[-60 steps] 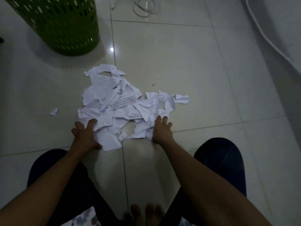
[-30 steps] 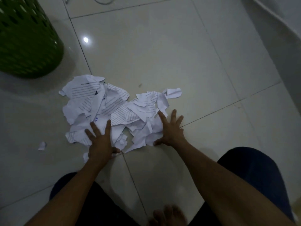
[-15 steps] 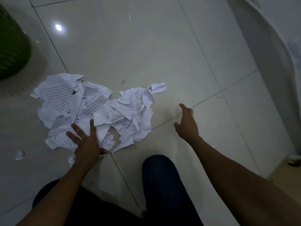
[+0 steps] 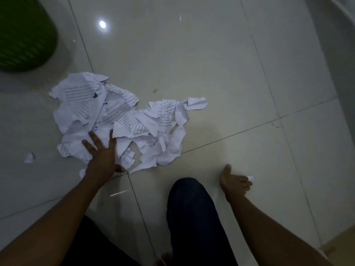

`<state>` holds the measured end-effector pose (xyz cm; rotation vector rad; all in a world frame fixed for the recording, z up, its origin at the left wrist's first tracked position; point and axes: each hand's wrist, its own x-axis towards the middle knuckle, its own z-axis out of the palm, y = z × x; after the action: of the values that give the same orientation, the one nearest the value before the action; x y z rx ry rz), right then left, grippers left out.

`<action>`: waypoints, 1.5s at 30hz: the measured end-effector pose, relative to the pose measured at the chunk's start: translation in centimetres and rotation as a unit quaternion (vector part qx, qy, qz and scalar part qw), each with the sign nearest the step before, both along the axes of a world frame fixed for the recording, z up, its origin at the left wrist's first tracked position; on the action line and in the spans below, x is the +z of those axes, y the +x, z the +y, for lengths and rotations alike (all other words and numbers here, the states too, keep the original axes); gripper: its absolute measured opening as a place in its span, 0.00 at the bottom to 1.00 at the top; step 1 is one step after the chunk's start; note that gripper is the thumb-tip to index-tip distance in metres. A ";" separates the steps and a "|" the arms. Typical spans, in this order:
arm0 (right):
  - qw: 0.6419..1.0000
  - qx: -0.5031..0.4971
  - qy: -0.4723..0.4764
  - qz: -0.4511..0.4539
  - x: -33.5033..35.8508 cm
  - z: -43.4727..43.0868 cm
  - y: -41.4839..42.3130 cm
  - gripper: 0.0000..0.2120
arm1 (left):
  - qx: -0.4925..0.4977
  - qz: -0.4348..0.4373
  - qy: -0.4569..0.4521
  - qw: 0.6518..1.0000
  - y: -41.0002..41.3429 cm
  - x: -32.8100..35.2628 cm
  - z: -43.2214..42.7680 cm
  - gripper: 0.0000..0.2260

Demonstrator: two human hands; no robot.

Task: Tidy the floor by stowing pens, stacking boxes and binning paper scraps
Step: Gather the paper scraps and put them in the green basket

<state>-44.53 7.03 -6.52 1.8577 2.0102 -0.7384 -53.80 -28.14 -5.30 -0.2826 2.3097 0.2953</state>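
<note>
**Left hand flat on the paper pile, right hand at a stray scrap**

A pile of torn paper (image 4: 123, 120), white pieces with lines of print, lies on the tiled floor (image 4: 211, 64) in the left-centre of the frame. The left hand (image 4: 101, 152) rests on the near edge of the pile with its palm down and its fingers straight and spread. It presses on the sheets and grips nothing.

The right hand (image 4: 234, 181) is low in the frame to the right, well apart from the pile, with the thumb raised and the fingers pointing right. A small scrap (image 4: 250, 177) sits at its fingertips. The fingers are blurred, and it cannot be told whether they pinch the scrap or only touch it.

Another loose scrap (image 4: 29, 158) lies alone at the left edge, just beside the pile. A green basket (image 4: 23, 35) with a perforated wall fills the upper left corner, apart from the paper. A knee (image 4: 192, 208) in dark cloth shows at lower centre, between the two forearms.
</note>
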 end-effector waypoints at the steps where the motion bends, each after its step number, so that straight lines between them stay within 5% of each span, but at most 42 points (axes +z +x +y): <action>1: 0.999 0.048 -0.005 -0.004 0.0 -0.6 -1.0 0.45 | 0.007 0.004 0.004 1.000 0.0 0.1 -0.1 0.63; 9: 0.900 0.433 0.018 0.051 0.4 -10.9 -8.7 0.40 | 0.070 0.077 0.055 0.993 2.6 0.6 -2.9 0.50; 17: 0.781 0.618 -0.046 0.081 2.4 -18.0 -11.2 0.26 | 0.076 0.074 0.022 0.994 4.5 0.6 -4.8 0.52; 20: 0.794 0.598 -0.074 0.085 3.3 -19.6 -11.7 0.23 | 0.074 0.076 0.016 0.994 4.9 0.2 -5.3 0.53; 23: 0.768 0.629 -0.018 0.114 3.9 -20.2 -12.4 0.20 | 0.067 0.099 0.014 0.993 4.5 0.0 -5.3 0.54; 27: 0.643 0.761 0.014 0.083 3.5 -20.9 -14.2 0.47 | 0.076 0.096 0.057 0.991 4.2 -0.2 -5.0 0.54; 30: 0.591 0.805 -0.043 0.024 2.7 -21.9 -14.9 0.54 | 0.075 0.092 0.048 0.992 4.1 -0.3 -4.7 0.51; 37: 0.517 0.856 -0.003 0.010 1.6 -22.9 -15.8 0.42 | 0.092 0.111 0.051 0.988 3.2 -0.5 -4.8 0.43; 45: 0.476 0.879 0.010 0.012 1.5 -22.9 -15.5 0.30 | 0.098 0.162 0.059 0.980 3.2 -0.3 -4.0 0.36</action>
<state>-60.00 -15.91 -5.00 -0.8282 2.4281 0.0280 -50.61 -32.13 -5.56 -0.4306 2.5753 0.6148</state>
